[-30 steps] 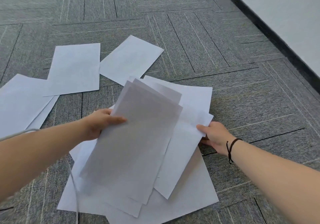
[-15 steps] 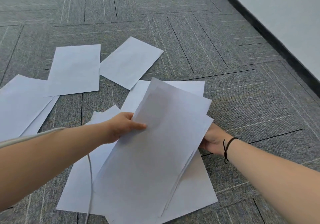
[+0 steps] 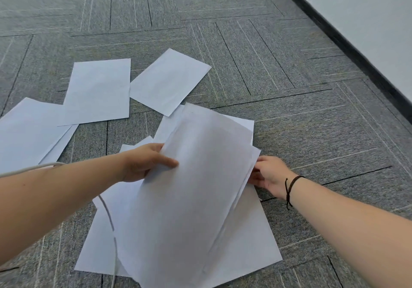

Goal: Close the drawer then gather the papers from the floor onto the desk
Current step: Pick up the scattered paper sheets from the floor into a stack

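White paper sheets lie scattered on the grey carpet. My left hand [image 3: 146, 163] grips the left edge of a lifted stack of sheets [image 3: 191, 198], thumb on top. At the stack's right edge is my right hand [image 3: 269, 176], fingers under the sheets. More sheets [image 3: 245, 243] lie flat beneath the stack. Farther off lie one sheet [image 3: 99, 91], another sheet [image 3: 169, 81], and overlapping sheets [image 3: 26, 131] at the left. No drawer or desk is in view.
Grey carpet tiles [image 3: 289, 87] cover the floor. A white wall with a dark skirting board [image 3: 347, 42] runs along the right. A thin white cable [image 3: 111, 225] hangs down in front of my left arm.
The held stack has shifted right and squared up over the sheets below. My left hand moved right with it; my right hand stays at the stack's right edge.
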Tool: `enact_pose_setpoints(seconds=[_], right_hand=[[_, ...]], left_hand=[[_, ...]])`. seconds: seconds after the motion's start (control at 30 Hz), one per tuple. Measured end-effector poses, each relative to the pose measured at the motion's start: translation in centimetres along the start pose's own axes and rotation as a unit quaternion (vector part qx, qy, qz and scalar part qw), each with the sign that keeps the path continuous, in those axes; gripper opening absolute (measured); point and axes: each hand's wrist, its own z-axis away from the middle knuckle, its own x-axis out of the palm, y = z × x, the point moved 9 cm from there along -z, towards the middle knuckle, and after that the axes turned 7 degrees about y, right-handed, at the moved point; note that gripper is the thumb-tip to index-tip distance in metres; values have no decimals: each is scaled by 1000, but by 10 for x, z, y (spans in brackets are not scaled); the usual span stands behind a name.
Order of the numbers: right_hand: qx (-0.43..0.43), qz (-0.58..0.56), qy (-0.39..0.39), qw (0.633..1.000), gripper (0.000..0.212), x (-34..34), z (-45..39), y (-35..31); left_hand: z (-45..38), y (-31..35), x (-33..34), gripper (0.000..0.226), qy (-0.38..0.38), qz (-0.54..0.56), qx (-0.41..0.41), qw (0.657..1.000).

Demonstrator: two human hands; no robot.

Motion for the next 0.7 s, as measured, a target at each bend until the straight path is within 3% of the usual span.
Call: enact_pose_setpoints(seconds=[0.13, 0.23, 0.3, 0.4, 0.57, 0.7], right_hand=[[-20, 50, 129, 990, 11, -29, -7, -7], [-29, -41, 187, 981, 20, -52, -12, -6], [5, -52, 146, 988, 13, -45, -8, -2], [-27, 22, 78, 996, 16, -28, -6, -4], [-77, 70, 95, 990, 35, -35, -8, -20], [-66, 98, 96, 988, 29, -63, -13, -25]], left_hand=[[-3, 6, -28, 27, 149, -107, 37, 982], [-5, 11, -41, 18, 224, -209, 71, 949], [-7, 7, -44, 19, 211, -185, 70, 957], [-8, 2, -41, 28, 150, -104, 66, 981], [-9, 1, -38, 85, 83, -8, 45, 996], [-6, 12, -46, 57, 96, 19, 49, 994]])
